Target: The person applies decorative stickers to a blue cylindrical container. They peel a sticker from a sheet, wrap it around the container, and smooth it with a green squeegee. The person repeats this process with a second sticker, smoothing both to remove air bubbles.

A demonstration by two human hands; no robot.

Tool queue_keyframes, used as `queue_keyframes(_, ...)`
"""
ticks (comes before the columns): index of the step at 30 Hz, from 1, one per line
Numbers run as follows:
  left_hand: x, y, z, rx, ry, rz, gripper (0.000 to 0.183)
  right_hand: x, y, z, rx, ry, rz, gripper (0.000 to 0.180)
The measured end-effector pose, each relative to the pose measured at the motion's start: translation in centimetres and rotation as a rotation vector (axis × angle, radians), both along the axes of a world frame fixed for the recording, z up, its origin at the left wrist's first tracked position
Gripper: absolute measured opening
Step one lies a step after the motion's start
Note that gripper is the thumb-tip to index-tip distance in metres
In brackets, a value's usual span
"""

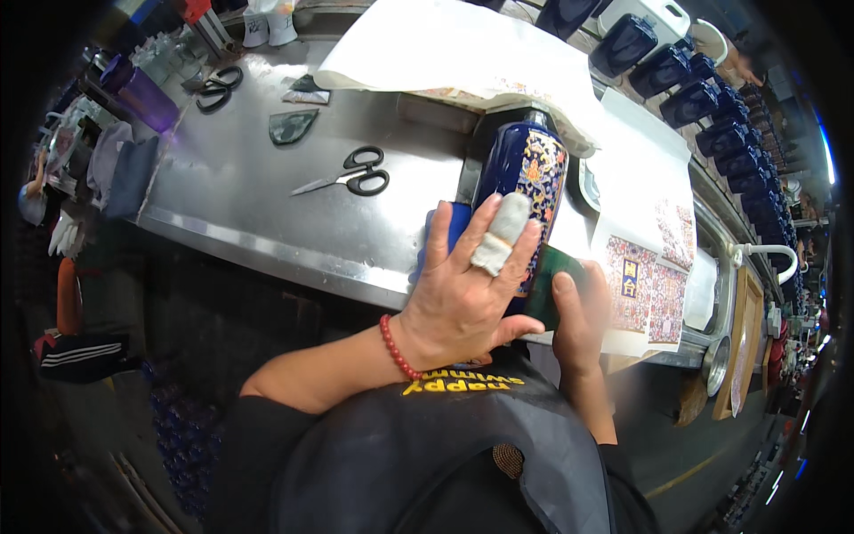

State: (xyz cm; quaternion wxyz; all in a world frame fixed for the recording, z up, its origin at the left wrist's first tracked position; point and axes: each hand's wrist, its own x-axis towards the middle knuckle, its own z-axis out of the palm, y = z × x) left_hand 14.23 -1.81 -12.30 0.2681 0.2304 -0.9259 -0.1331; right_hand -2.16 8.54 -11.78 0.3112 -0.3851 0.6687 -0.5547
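Observation:
A dark blue glazed bottle [507, 160] with a gold and red floral decal panel [544, 160] lies tilted at the bench edge, its neck pointing away from me. My left hand [467, 287] spreads over its lower part and holds it down. One finger wears a whitish cloth cover [504, 233]. Pinched in my right hand [580, 314] is a dark green flexible scraper [548, 277], close against the bottle's right side. Under my left fingers shows a bright blue block [457, 223], partly hidden; its material is unclear.
Black-handled scissors [367, 173] and a dark green scraper piece [293, 125] lie on the metal bench [233, 180]. A second pair of scissors [219, 88] is farther left. Printed decal sheets [630, 280] lie to the right, below rows of blue bottles [690, 103]. White paper [454, 47] covers the back.

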Motion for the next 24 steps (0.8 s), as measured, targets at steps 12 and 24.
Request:
queue_keyframes(12, -3.1, -3.4, 2.2, -0.023, 0.086, -0.037, 0.096, -0.3, 0.3, -1.6, -0.086, 0.073, -0.008, 0.025)
queue_keyframes(24, -3.6, -6.5, 2.2, -0.075, -0.004, 0.018, 0.090, -1.3, 1.0, -3.4, -0.015, 0.026, 0.030, 0.025)
